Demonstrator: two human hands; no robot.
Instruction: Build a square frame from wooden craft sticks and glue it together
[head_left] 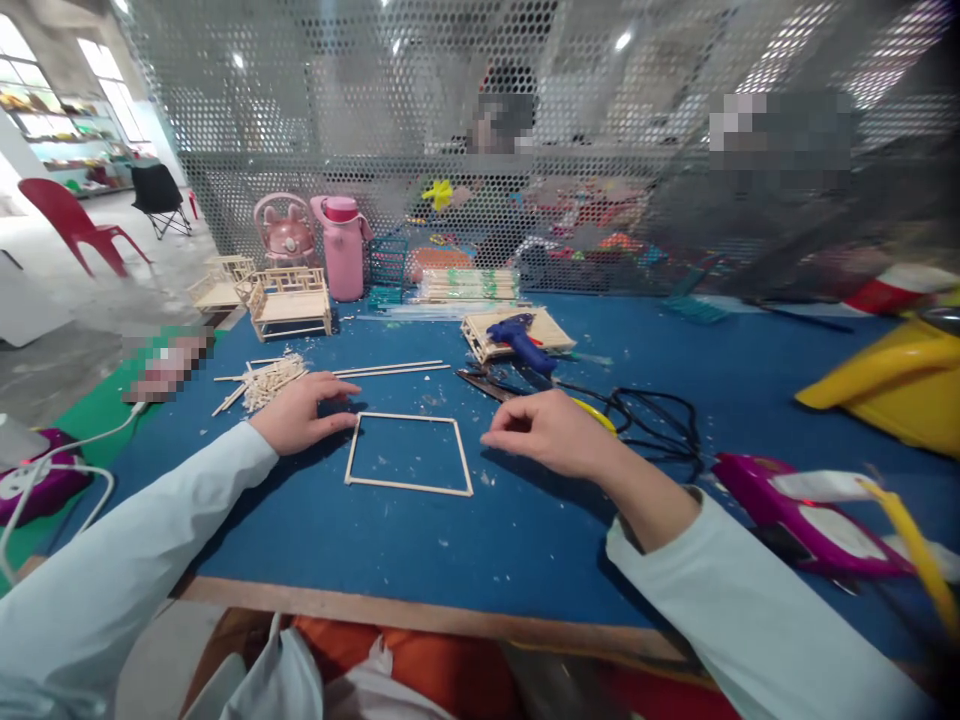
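Observation:
A rectangular frame of thin wooden sticks (409,487) lies flat on the blue tabletop (517,545). At its upper left corner is my left hand (311,412), thumb and forefinger apart, the thumb tip at or very near the stick. Right of the frame, my right hand (551,430) hovers low over the table with curled fingers and a thumb drawn to them; nothing shows in it. A heap of short stick pieces (271,382) sits beyond my left hand. A blue glue gun (521,340) rests on a stick-built piece (559,330) behind the right hand.
Two small stick-built benches (291,300) and a pink bottle (343,250) stand at the back left. Bundled sticks (469,285) lie before a perforated metal screen (360,100). Black cable (660,410), a purple power strip (810,515) and a yellow container (900,390) occupy the right.

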